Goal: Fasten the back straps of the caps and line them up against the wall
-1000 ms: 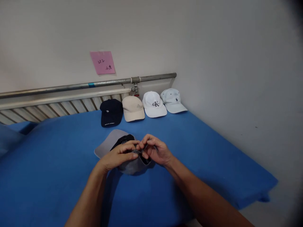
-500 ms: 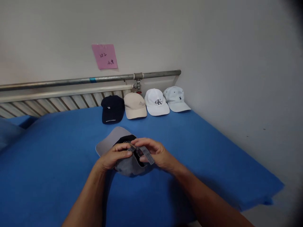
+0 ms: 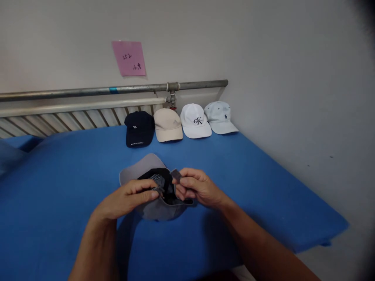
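A grey baseball cap (image 3: 163, 211) lies tilted on the blue cover, brim pointing to the far left, its dark inside facing up and its back opening toward me. My left hand (image 3: 125, 200) pinches the buckle side of the cap's back strap between thumb and fingers. Between the thumb and forefinger of my right hand (image 3: 202, 188) is the strap's other end (image 3: 175, 175), held up and apart from the buckle. The remaining right fingers curl beneath it, over the cap's opening.
Along the back sit a navy cap (image 3: 139, 128), a beige cap (image 3: 168, 124), a white cap (image 3: 195, 120) and a pale blue cap (image 3: 220, 117) on the blue cover (image 3: 263, 187). Behind them are a radiator (image 3: 73, 119) and a metal pipe (image 3: 82, 93). A pink note (image 3: 129, 58) hangs on the wall.
The strap's free end has come away from the buckle and is now raised in my right fingers. My hands have moved apart, widening the cap's back opening. The view has tilted slightly down.
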The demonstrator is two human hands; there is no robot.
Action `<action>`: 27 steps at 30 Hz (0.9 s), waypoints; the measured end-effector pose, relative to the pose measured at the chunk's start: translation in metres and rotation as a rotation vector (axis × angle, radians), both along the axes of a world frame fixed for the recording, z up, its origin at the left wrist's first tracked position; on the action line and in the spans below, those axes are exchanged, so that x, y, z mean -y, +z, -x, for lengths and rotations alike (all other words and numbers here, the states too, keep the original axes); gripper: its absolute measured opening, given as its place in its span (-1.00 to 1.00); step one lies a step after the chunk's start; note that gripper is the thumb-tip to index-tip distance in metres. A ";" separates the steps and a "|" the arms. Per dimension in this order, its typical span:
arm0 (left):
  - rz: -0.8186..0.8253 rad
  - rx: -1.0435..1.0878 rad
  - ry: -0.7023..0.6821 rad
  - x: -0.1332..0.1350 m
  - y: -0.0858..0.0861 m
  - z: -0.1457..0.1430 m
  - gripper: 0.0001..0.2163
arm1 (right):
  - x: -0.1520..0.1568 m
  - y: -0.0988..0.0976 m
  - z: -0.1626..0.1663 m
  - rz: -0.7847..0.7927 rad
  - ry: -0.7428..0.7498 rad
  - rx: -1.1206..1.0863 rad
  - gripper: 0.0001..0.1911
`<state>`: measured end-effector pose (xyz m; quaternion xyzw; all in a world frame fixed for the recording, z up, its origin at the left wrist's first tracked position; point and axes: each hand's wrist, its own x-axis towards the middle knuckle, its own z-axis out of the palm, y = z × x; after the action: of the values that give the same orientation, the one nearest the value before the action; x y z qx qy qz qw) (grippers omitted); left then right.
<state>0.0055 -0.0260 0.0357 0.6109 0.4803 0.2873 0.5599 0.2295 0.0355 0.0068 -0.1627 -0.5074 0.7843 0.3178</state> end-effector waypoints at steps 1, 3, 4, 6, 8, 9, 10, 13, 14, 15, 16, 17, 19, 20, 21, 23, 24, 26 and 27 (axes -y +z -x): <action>-0.007 0.006 -0.005 0.001 -0.003 -0.001 -0.80 | 0.000 -0.001 0.002 -0.002 0.015 0.042 -0.85; -0.001 0.047 0.006 0.002 -0.009 -0.004 -0.80 | 0.001 -0.005 0.005 0.004 0.020 0.113 -0.83; 0.015 0.079 0.019 0.002 -0.013 -0.005 -0.80 | 0.000 -0.006 0.007 0.016 0.013 0.132 -0.82; 0.041 0.151 0.057 0.001 -0.019 -0.007 -0.82 | -0.001 -0.008 0.009 0.040 -0.014 0.157 -0.82; 0.045 0.230 0.074 -0.001 -0.025 -0.007 -0.85 | -0.002 -0.008 0.011 0.050 -0.036 0.194 -0.84; 0.042 0.268 0.075 -0.002 -0.027 -0.007 -0.86 | -0.002 -0.008 0.011 0.050 -0.037 0.215 -0.84; 0.040 0.302 0.075 -0.003 -0.030 -0.007 -0.87 | -0.002 -0.007 0.012 0.049 -0.034 0.233 -0.85; 0.027 0.364 0.086 -0.006 -0.036 -0.006 -0.89 | -0.001 -0.004 0.013 0.052 -0.020 0.258 -0.87; 0.020 0.370 0.093 -0.007 -0.038 -0.007 -0.90 | 0.000 -0.003 0.013 0.050 -0.018 0.257 -0.86; 0.013 0.374 0.101 -0.008 -0.040 -0.007 -0.90 | 0.001 -0.003 0.013 0.048 -0.018 0.250 -0.85; 0.009 0.374 0.114 -0.009 -0.041 -0.008 -0.90 | 0.001 -0.003 0.014 0.045 -0.022 0.237 -0.84; 0.009 0.373 0.130 -0.010 -0.041 -0.009 -0.90 | 0.002 -0.004 0.014 0.041 -0.026 0.221 -0.82; 0.017 0.363 0.162 -0.011 -0.042 -0.011 -0.91 | 0.003 -0.005 0.015 0.029 -0.040 0.199 -0.80; 0.018 0.352 0.176 -0.012 -0.042 -0.012 -0.91 | 0.003 -0.006 0.016 0.016 -0.050 0.206 -0.79; 0.017 0.335 0.182 -0.013 -0.042 -0.014 -0.92 | 0.004 -0.007 0.017 -0.008 -0.066 0.230 -0.78; 0.001 0.298 0.177 -0.014 -0.042 -0.015 -0.93 | 0.005 -0.008 0.018 -0.074 -0.115 0.305 -0.77; -0.008 0.282 0.165 -0.014 -0.042 -0.015 -0.93 | 0.006 -0.009 0.019 -0.109 -0.143 0.340 -0.77; -0.002 0.268 0.129 -0.013 -0.041 -0.014 -0.92 | 0.007 -0.010 0.020 -0.152 -0.191 0.375 -0.77; 0.005 0.265 0.110 -0.012 -0.041 -0.013 -0.90 | 0.008 -0.010 0.021 -0.158 -0.204 0.376 -0.78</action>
<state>0.0185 -0.0138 -0.0049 0.5388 0.4360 0.3945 0.6033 0.2088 0.0275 -0.0031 -0.3308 -0.5984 0.6620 0.3071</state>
